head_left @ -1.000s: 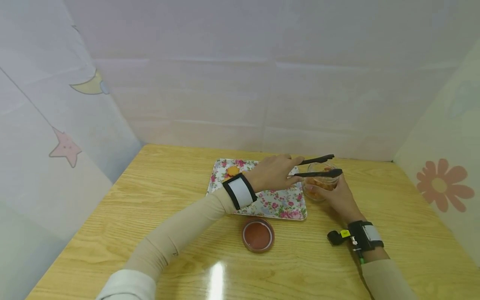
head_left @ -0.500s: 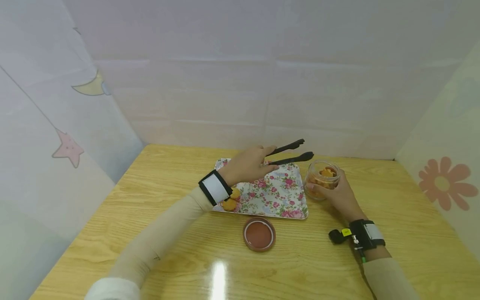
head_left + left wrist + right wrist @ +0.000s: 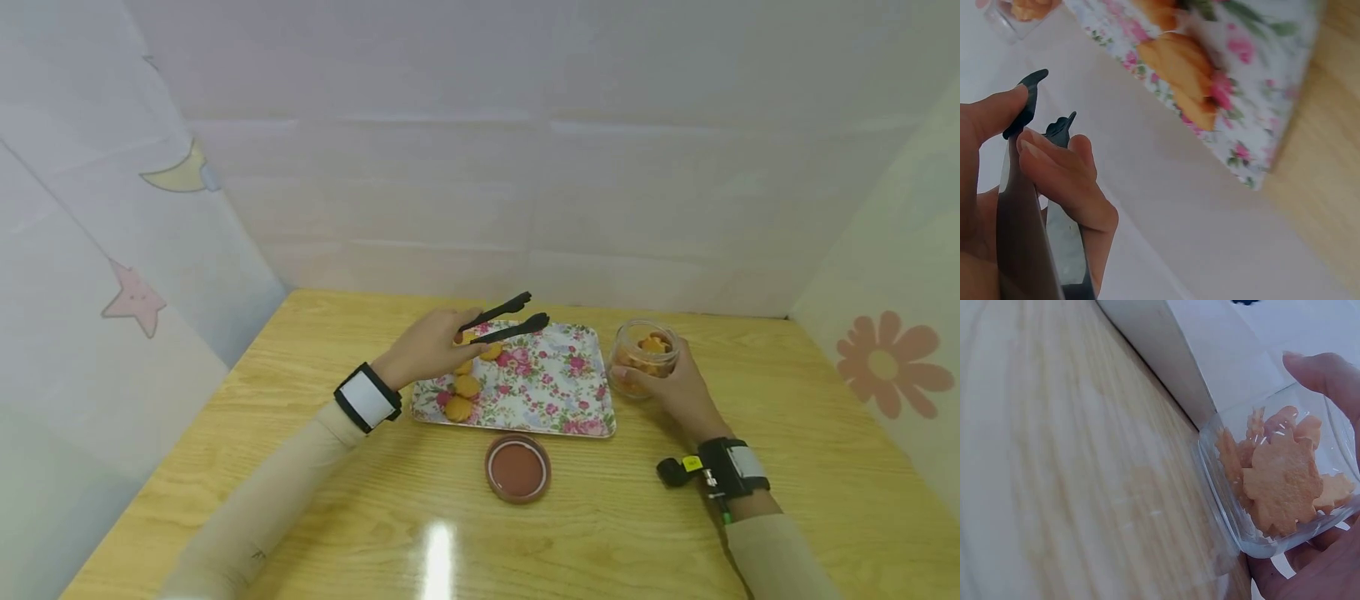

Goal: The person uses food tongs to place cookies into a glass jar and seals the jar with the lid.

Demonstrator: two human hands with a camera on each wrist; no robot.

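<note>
A: What does the left hand [image 3: 431, 344] have?

B: It grips a pair of black tongs [image 3: 504, 320], with the thumb on one arm and the curled fingers [image 3: 1063, 172] pressing the other. The tong tips are a little apart and hold nothing. They point away from the fingertips, above the far left part of the flowered tray [image 3: 558, 392].

A: And under the fingers?

B: A few orange cookies [image 3: 459, 407] lie on the tray just below and beside the knuckles, along its left edge.

A: The right hand [image 3: 678, 392]?

B: Its fingers and thumb are wrapped around a clear glass jar [image 3: 643, 357], which stands on the wooden table [image 3: 300, 467] just right of the tray. The jar is open at the top, and flower-shaped cookies [image 3: 1282, 481] lie inside it, right against the fingertips.

A: Anything else near the hands?

B: A round reddish lid [image 3: 517, 468] lies on the table in front of the tray, between the two wrists and apart from both hands.
</note>
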